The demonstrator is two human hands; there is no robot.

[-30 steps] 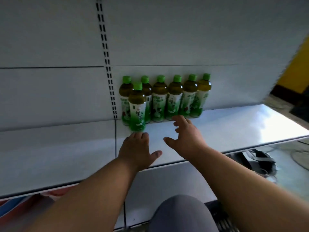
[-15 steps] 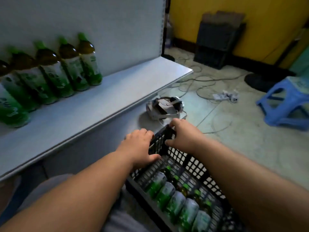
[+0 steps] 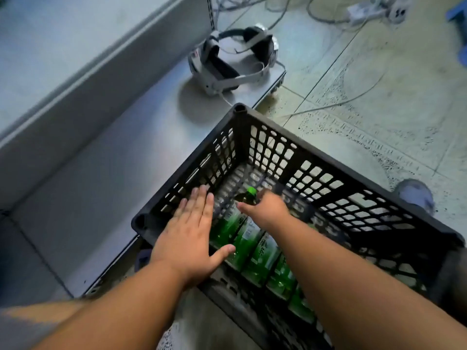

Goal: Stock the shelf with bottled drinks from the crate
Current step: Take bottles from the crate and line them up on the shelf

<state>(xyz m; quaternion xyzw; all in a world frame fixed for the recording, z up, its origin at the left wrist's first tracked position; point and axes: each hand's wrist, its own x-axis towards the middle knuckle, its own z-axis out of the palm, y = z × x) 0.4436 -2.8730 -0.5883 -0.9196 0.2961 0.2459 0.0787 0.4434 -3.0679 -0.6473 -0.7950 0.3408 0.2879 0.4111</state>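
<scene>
A black plastic crate stands on the floor against the low shelf. Several green-labelled drink bottles lie side by side in its bottom. My right hand reaches down inside and curls around the neck of one bottle, just below its green cap. My left hand is flat with fingers spread over the crate's near-left rim, holding nothing. Both forearms hide part of the row of bottles.
A grey metal bottom shelf runs along the left with a white headset on its far end. An upper shelf overhangs at top left. Cables and a power strip lie on the tiled floor.
The view swung from the stocked shelf down to the crate. Both hands left the shelf; the right went into the crate onto a bottle's neck, the left spread over the rim.
</scene>
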